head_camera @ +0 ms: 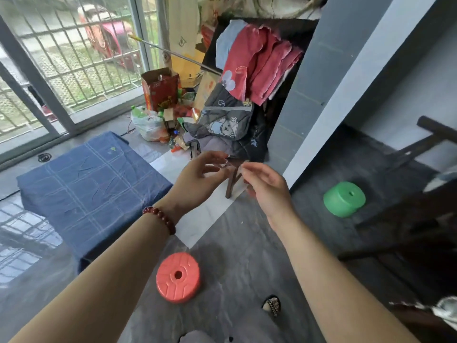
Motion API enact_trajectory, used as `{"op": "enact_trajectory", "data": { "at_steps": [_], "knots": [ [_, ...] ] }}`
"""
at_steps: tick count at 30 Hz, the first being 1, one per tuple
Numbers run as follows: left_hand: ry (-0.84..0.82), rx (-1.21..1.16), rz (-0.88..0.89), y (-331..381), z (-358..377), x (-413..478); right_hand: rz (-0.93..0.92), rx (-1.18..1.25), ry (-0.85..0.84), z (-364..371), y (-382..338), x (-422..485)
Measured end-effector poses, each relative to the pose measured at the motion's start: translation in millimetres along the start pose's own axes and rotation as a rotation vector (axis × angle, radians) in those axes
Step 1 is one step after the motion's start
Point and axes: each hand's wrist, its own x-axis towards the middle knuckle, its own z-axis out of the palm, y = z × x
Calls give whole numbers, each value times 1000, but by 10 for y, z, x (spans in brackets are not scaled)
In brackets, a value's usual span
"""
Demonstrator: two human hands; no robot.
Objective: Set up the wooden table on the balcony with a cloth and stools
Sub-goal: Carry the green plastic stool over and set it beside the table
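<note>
Both bare forearms reach forward, hands raised side by side, fingertips close together. The left hand (200, 178) has loosely spread fingers. The right hand (268, 188), just beside it, has relaxed, slightly curled fingers. Both are empty.

A blue cloth (94, 186), crossed with pale grid lines, is draped over the low table, which is hidden beneath it. A round coral stool (178, 277) with a central hole is set on the floor just beside its near corner; a green stool (344, 199) is placed well apart, rightward
</note>
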Motion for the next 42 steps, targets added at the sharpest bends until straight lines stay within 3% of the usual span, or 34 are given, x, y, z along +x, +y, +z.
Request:
{"op": "enact_trajectory", "data": {
  "at_steps": [13,23,32,42],
  "knots": [
    [-307,15,59,464,2216,1040,21,80,276,-2200,-94,538],
    [-429,-66,59,813,3892,1634,5,132,447,-3792,-165,915],
    [-520,9,78,821,4677,2297,80,209,541,-4486,-63,1428],
    [-532,77,156,956,5573,3714,71,121,601,-5230,-265,2728]
  ]
}}
